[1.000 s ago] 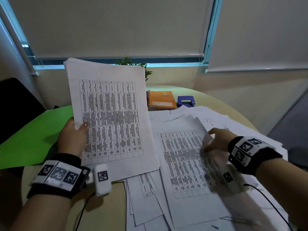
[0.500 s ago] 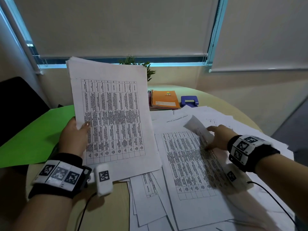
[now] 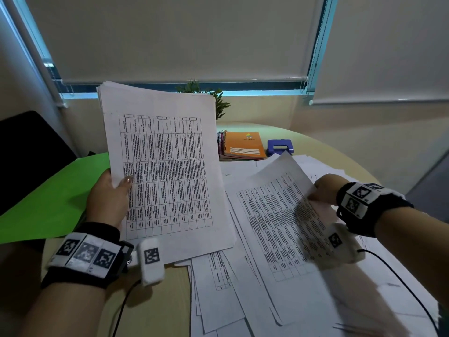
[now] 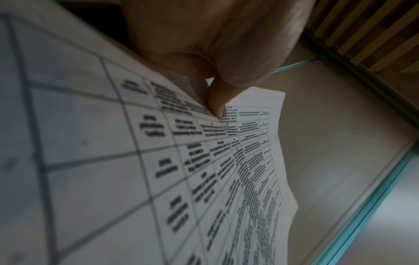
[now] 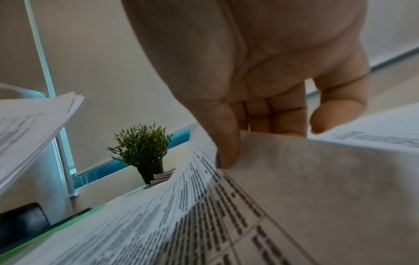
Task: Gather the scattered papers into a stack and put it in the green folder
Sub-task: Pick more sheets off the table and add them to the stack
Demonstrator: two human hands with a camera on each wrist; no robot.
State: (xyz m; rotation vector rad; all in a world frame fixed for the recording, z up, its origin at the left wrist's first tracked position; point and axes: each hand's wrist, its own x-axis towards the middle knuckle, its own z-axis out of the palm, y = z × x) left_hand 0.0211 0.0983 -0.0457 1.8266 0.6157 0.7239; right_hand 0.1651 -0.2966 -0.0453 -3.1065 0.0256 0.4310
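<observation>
The left hand [image 3: 107, 203] grips the stack [image 3: 162, 171] upright beside the folder [image 3: 48, 198]. Right hand [image 3: 324, 188] fingers [image 5: 229, 143] pinch one sheet [image 3: 279, 215], apparently single. Loose papers [image 3: 218, 295] on the bench [image 3: 170, 300] could slide off if dragged.

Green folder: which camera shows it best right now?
The head view: the green folder lies open on the table behind the left hand. The right wrist view catches only a blurred green sliver at lower left; the left wrist view shows nothing usable of it.
</observation>
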